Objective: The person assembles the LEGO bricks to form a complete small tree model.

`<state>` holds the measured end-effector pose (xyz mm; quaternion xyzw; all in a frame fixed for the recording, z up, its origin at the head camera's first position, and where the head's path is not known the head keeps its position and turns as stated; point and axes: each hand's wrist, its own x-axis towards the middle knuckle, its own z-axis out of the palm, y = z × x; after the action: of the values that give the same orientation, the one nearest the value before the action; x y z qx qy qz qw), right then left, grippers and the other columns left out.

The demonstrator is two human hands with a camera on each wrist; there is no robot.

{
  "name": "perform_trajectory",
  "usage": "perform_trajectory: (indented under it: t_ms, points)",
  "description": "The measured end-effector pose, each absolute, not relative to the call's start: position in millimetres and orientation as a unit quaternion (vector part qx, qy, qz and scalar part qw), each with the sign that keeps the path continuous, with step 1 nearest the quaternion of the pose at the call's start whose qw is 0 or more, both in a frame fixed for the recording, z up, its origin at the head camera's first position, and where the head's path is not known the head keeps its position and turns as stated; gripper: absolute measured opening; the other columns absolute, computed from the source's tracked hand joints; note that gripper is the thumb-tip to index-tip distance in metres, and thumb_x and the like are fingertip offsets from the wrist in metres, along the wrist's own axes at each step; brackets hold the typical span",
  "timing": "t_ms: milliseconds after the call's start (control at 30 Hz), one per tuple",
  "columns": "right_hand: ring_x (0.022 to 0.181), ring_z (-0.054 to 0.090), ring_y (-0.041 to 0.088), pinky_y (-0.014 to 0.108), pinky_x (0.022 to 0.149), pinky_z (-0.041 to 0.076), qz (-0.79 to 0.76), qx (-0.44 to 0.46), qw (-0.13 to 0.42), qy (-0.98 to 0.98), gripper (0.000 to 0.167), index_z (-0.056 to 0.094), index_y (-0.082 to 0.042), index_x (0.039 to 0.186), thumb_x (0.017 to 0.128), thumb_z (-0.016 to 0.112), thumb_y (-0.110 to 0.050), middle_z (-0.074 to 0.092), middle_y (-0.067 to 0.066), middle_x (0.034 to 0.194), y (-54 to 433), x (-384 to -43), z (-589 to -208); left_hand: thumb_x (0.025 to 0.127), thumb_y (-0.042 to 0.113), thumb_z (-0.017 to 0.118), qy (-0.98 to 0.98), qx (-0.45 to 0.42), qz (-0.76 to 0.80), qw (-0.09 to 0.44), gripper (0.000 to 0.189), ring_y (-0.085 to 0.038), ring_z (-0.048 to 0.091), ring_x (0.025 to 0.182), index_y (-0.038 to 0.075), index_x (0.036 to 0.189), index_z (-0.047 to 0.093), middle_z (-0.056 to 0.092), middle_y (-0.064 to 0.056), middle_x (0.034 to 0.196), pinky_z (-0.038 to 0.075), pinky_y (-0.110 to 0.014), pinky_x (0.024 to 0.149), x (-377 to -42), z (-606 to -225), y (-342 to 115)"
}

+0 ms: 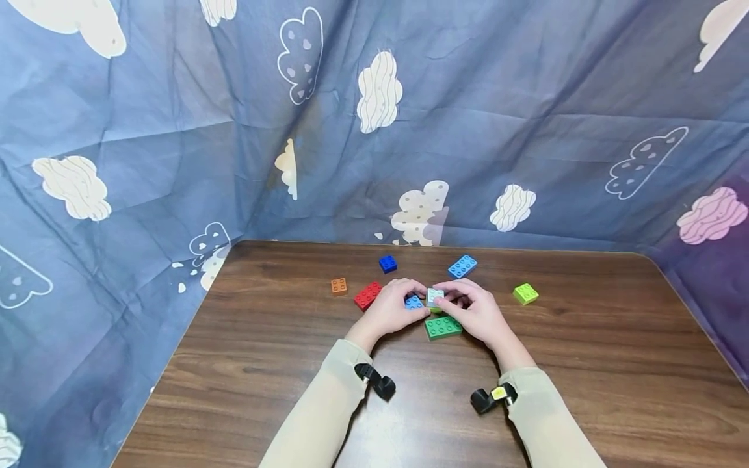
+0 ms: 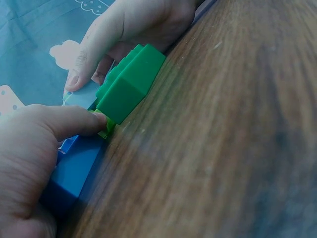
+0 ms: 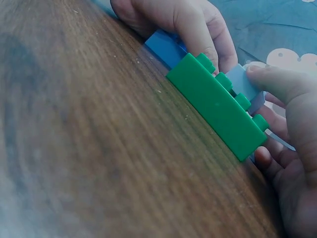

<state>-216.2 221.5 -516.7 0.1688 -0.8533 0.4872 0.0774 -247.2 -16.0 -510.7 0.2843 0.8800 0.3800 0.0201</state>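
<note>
Near the middle of the table, my right hand [image 1: 481, 314] pinches a pale blue brick [image 1: 434, 296] between thumb and fingers. The pale brick sits over a lime green brick [image 2: 106, 130], mostly hidden by the hands. My left hand [image 1: 389, 311] pinches the lime brick, its thumb on the near side and fingers behind. A blue brick [image 1: 413, 303] lies within the curve of the left hand, studs up. Right in front of the pinched pair rests a long green brick [image 3: 215, 106], which neither hand grips.
A red brick [image 1: 367, 296] lies just left of the left hand, an orange brick [image 1: 339, 286] beyond it. Farther back are a dark blue brick [image 1: 387, 263] and a long light blue brick [image 1: 462, 266]. Another lime brick [image 1: 525, 294] lies to the right. A cloud-patterned cloth [image 1: 328, 188] borders the table.
</note>
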Motion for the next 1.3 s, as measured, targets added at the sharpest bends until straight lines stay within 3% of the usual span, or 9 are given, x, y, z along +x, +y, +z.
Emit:
perform_trajectory:
  t_ms: [1300]
  points:
    - [0.087,0.064,0.017,0.026,0.076,0.054,0.47,0.189,0.042,-0.861,0.026,0.08,-0.013,0.127,0.101,0.081,-0.016,0.073,0.005,0.115,221.9,-219.1,-509.9,0.096,0.031,0.084,0.879,0.281,0.385,0.03,0.033,-0.016,0.061,0.117,0.017,0.125,0.076,0.073,0.003,0.121,0.05,-0.036,0.104,-245.7,-506.2,-17.1]
